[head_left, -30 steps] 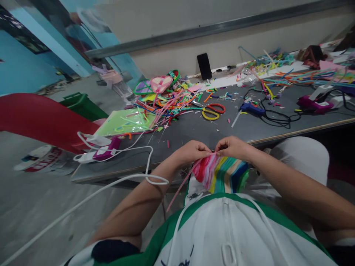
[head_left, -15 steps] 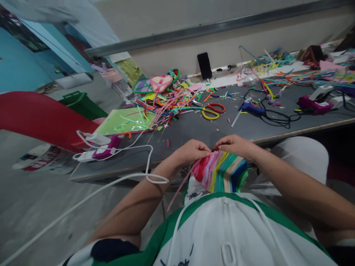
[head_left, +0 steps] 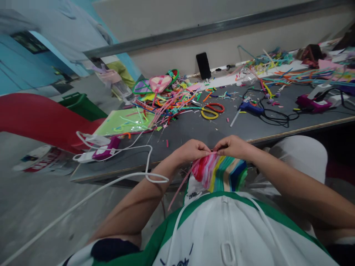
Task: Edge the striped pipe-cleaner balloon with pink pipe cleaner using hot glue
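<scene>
My left hand (head_left: 193, 150) and right hand (head_left: 233, 146) pinch the striped piece (head_left: 222, 173) by its far edge, so I'd best work it evenly.

person in pale top (head_left: 69, 33) now fills more of upper left

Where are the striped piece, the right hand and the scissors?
Striped piece (head_left: 221, 173): head view, on its teal stripes.
Right hand (head_left: 232, 145): head view, back of the hand.
Scissors (head_left: 209, 118): head view, yellow handle loop.
</scene>
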Action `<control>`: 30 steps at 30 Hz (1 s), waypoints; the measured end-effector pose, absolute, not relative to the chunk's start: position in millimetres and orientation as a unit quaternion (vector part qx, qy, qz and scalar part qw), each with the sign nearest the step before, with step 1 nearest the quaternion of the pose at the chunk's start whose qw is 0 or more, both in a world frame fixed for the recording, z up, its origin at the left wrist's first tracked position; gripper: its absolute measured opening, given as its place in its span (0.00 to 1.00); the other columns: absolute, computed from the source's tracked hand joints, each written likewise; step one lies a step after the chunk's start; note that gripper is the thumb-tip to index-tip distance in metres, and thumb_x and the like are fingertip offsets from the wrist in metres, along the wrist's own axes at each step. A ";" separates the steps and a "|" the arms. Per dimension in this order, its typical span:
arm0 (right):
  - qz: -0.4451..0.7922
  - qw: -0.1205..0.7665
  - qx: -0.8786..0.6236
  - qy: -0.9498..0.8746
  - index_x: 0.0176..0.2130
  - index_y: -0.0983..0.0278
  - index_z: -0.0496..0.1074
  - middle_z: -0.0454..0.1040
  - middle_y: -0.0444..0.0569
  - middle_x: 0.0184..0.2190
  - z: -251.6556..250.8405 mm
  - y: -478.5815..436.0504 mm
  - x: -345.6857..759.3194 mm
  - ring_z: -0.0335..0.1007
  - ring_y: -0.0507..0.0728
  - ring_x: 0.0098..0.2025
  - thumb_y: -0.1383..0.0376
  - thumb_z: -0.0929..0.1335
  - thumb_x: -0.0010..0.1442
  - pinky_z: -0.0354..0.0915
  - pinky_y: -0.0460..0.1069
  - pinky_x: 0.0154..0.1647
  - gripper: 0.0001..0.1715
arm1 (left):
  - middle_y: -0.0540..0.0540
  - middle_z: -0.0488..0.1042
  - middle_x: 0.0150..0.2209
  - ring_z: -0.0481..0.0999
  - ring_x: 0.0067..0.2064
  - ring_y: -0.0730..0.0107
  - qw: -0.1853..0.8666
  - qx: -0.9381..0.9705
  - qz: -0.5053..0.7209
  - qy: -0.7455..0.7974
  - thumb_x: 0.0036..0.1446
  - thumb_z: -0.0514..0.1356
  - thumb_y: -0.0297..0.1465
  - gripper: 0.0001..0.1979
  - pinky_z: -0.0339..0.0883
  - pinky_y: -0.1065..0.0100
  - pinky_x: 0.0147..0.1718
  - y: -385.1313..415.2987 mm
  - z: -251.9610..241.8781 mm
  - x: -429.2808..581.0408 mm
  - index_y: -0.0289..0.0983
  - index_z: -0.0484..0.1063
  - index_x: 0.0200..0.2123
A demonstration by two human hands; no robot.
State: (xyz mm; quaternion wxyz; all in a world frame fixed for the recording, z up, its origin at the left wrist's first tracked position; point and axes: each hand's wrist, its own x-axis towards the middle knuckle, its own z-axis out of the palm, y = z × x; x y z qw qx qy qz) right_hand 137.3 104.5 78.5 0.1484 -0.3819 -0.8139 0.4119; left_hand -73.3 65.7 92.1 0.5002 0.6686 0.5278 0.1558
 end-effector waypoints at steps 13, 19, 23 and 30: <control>0.459 0.154 -0.407 -0.775 0.33 0.66 0.79 0.78 0.46 0.27 84.1 103.4 134.5 0.68 0.52 0.29 0.61 0.65 0.53 0.61 0.45 0.30 0.15 | 0.43 0.78 0.30 0.71 0.28 0.73 0.492 0.670 0.160 0.533 0.48 0.60 0.36 0.17 0.64 0.73 0.28 64.1 95.2 -71.4 0.29 0.78 0.36; 0.423 0.122 -0.414 -0.796 0.33 0.66 0.79 0.77 0.44 0.26 85.6 103.7 131.9 0.68 0.51 0.29 0.64 0.68 0.48 0.59 0.43 0.29 0.13 | 0.45 0.78 0.29 0.71 0.27 0.72 0.471 0.689 0.141 0.532 0.48 0.60 0.38 0.17 0.62 0.73 0.27 64.9 97.2 -70.8 0.30 0.78 0.35; 0.389 0.125 -0.422 -0.809 0.32 0.65 0.79 0.76 0.43 0.23 87.4 100.8 128.1 0.68 0.50 0.29 0.65 0.68 0.47 0.57 0.43 0.27 0.12 | 0.44 0.77 0.29 0.71 0.28 0.71 0.466 0.687 0.141 0.540 0.48 0.60 0.40 0.19 0.63 0.72 0.28 64.4 97.5 -68.6 0.29 0.78 0.35; 0.344 0.132 -0.419 -0.830 0.32 0.64 0.79 0.75 0.43 0.23 86.1 98.6 126.9 0.66 0.49 0.27 0.67 0.68 0.46 0.56 0.43 0.27 0.12 | 0.44 0.77 0.29 0.70 0.28 0.71 0.465 0.689 0.150 0.536 0.48 0.60 0.40 0.19 0.61 0.72 0.27 63.6 93.0 -67.6 0.29 0.78 0.35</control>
